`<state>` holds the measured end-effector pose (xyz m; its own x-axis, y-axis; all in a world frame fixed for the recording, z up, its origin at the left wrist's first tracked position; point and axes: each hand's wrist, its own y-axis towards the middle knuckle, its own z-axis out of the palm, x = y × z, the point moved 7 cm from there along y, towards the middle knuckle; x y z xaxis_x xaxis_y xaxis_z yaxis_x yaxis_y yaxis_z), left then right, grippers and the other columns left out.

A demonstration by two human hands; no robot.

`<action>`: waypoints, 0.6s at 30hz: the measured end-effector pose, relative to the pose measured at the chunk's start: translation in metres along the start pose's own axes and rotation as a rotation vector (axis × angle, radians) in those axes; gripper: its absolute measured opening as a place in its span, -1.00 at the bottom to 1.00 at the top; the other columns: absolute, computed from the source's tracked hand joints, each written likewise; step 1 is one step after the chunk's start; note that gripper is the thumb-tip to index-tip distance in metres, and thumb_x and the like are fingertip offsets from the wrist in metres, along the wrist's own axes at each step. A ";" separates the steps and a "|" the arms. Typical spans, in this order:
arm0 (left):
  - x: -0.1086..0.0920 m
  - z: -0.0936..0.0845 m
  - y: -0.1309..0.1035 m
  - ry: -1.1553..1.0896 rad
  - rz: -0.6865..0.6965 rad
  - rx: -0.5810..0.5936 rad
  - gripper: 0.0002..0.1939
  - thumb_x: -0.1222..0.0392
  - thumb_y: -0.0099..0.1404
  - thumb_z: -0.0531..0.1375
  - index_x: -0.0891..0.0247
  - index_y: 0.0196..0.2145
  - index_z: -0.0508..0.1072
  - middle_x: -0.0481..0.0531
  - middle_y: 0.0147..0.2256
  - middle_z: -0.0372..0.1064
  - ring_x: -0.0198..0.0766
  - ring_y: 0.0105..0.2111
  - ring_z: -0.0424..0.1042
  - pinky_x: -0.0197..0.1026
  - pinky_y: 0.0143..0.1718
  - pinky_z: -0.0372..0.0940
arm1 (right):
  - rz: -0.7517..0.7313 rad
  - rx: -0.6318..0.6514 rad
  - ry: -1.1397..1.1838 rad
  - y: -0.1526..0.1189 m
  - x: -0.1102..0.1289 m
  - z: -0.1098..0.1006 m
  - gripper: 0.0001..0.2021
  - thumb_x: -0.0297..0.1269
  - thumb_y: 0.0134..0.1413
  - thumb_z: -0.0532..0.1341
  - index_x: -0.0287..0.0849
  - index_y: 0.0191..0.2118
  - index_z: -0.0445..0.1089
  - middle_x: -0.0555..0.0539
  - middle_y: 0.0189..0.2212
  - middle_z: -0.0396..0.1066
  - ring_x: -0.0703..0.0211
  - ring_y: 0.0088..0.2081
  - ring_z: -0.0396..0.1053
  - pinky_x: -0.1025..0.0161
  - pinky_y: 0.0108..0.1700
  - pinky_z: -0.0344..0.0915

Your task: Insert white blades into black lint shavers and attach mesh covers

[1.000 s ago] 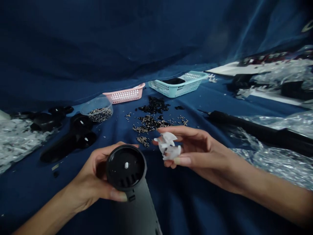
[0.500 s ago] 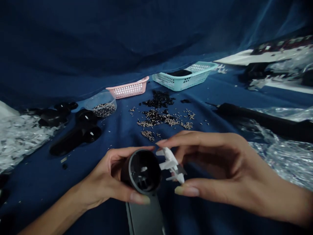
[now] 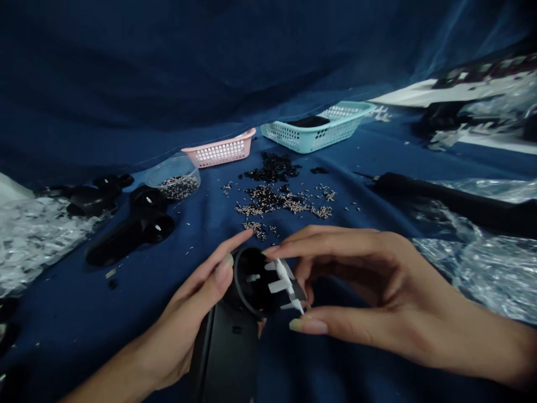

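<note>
My left hand (image 3: 184,324) holds a black housing (image 3: 230,350) with a round, open barrel and a flat handle pointing down toward me. Its thumb and index finger lie along the barrel's upper left side; the other fingers are mostly hidden behind. Inside the barrel a small pale shaft (image 3: 253,277) sticks out. Between the thumb and fingertips of my right hand (image 3: 377,285) is a white bladed fan wheel (image 3: 284,282), held sideways right at the barrel's mouth. Whether it touches the rim I cannot tell.
Small screws (image 3: 293,206) and black bits (image 3: 272,167) lie ahead on blue cloth. Behind are a clear tub (image 3: 178,182), a pink basket (image 3: 222,152) and a turquoise basket (image 3: 310,143). Black shells (image 3: 121,238) lie left; a black screwdriver-like tool (image 3: 436,198) and clear plastic wrap (image 3: 482,274) lie right.
My left thumb has moved from the barrel's lower rim to its upper left side. The housing has turned, its handle swinging left. The fan wheel has come nearer the barrel's mouth.
</note>
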<state>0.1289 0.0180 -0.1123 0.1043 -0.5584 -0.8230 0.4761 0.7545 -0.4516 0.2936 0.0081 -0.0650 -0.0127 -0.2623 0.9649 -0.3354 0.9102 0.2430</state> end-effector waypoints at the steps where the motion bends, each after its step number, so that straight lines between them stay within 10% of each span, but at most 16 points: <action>1: 0.001 0.000 0.000 -0.002 0.000 -0.030 -0.29 -0.31 0.15 0.33 -0.18 0.23 0.37 0.01 -0.08 0.57 -0.21 -0.26 0.54 -0.21 -0.22 0.42 | -0.002 -0.002 -0.003 0.000 -0.001 0.000 -0.59 -0.44 -0.03 0.49 -0.04 -0.02 0.59 0.02 -0.31 0.49 0.32 -0.34 0.50 0.42 -0.26 0.49; 6: 0.004 0.003 -0.001 -0.004 0.039 -0.083 -0.35 -0.35 0.21 0.25 -0.13 0.19 0.42 -0.03 -0.25 0.56 -0.31 -0.41 0.47 -0.32 -0.37 0.37 | -0.040 -0.026 -0.048 -0.001 -0.002 -0.002 -0.49 -0.52 -0.06 0.48 0.10 0.01 0.57 0.07 -0.29 0.49 0.34 -0.32 0.50 0.44 -0.24 0.48; 18: 0.009 0.001 0.000 0.042 0.089 -0.139 -0.39 -0.34 0.28 0.18 -0.05 0.18 0.43 -0.01 0.13 0.46 -0.03 0.07 0.46 -0.14 0.02 0.40 | -0.212 -0.034 -0.293 -0.004 0.010 0.000 -0.57 -0.39 0.02 0.49 -0.10 0.05 0.56 0.03 -0.37 0.51 0.34 -0.26 0.50 0.46 -0.19 0.46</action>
<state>0.1301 0.0127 -0.1193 0.1029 -0.4746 -0.8742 0.3406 0.8425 -0.4173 0.2945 0.0017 -0.0564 -0.2173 -0.5224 0.8245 -0.3282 0.8347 0.4423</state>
